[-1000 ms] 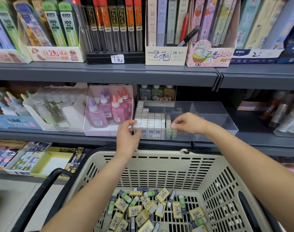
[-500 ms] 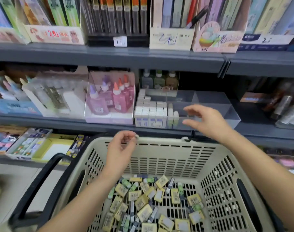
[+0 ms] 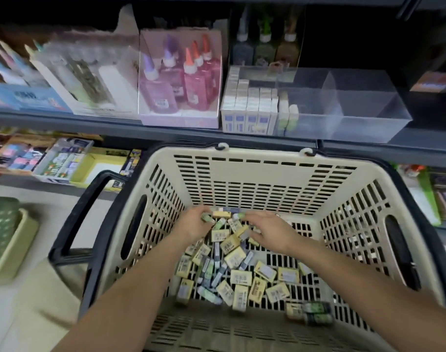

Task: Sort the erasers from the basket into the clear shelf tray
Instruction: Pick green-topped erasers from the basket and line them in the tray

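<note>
Plainly, writing: labels on the erasers [image 3: 239, 276] and shelf boxes are too blurred to read
Basket [image 3: 262, 154]: beige, slotted, black handles; yellow and green erasers loose on its floor
Left grip [image 3: 194, 226]: at basket's far end, fingers curled on a green eraser [image 3: 208, 219]
Right grip [image 3: 270, 231]: at basket's far end, fingers bent onto the heap; cannot tell if it holds one
Clear shelf tray [image 3: 356, 105]: on the shelf above basket, boxed erasers packed at one end
Glue bottles [image 3: 181, 80]: above basket's far left corner

Left hand [image 3: 194, 226] and right hand [image 3: 270, 231]: fingertips are blurring into the erasers [image 3: 235, 257], so the grip is not discernible. Both forearms are running off the bottom edge. Eraser labels are smearing and unreadable. Glue bottles [image 3: 181, 80] are blurring. Green crate [image 3: 3, 232] is being cut by the left edge.
</note>
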`<state>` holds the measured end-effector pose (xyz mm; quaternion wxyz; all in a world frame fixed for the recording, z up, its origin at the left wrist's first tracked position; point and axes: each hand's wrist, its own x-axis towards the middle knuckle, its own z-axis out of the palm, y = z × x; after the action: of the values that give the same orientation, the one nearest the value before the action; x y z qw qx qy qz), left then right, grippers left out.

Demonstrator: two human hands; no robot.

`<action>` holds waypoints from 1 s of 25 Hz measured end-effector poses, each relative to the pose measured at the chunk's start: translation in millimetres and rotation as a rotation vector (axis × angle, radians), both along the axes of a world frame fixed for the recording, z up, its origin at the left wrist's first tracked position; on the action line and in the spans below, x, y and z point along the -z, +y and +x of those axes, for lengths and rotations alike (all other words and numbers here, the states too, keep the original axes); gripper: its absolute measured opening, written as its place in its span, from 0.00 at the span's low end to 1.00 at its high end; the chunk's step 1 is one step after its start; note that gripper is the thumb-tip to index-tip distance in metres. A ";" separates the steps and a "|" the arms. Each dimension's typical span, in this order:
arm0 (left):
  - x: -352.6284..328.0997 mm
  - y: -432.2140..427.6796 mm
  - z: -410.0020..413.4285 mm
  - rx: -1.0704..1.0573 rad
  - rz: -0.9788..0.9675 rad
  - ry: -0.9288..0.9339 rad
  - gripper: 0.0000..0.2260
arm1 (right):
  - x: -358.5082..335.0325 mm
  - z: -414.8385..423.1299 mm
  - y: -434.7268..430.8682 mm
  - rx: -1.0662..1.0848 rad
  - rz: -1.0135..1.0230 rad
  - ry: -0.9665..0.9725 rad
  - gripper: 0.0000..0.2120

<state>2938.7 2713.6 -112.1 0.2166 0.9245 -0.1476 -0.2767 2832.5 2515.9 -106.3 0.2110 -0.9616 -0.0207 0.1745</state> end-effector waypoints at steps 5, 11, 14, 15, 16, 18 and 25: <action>10.3 -12.6 6.2 0.021 -0.065 0.009 0.15 | 28.1 7.2 11.5 0.090 -0.015 0.007 0.25; 20.9 -3.5 1.0 0.154 0.159 -0.070 0.25 | 28.3 19.7 4.6 0.036 -0.095 0.117 0.23; 19.8 -0.1 5.8 0.131 0.247 -0.086 0.18 | 22.7 11.9 -6.3 0.003 -0.113 0.219 0.25; 17.1 -0.7 6.8 0.133 0.256 -0.079 0.15 | 21.1 7.6 -8.1 -0.018 -0.131 0.242 0.23; 13.9 -1.6 7.9 0.139 0.267 -0.077 0.11 | 19.6 3.9 -8.8 -0.032 -0.129 0.248 0.20; 8.5 -3.2 8.8 0.167 0.292 -0.098 0.05 | 16.6 0.0 -5.8 -0.004 -0.052 0.257 0.11; 14.6 -20.6 0.1 -0.065 -0.011 0.124 0.08 | 4.3 0.3 -2.9 0.279 0.195 0.260 0.17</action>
<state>2938.8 2692.9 -126.6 0.2394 0.9087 -0.1051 -0.3255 2832.8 2513.0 -110.6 0.3261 -0.8995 0.1234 0.2635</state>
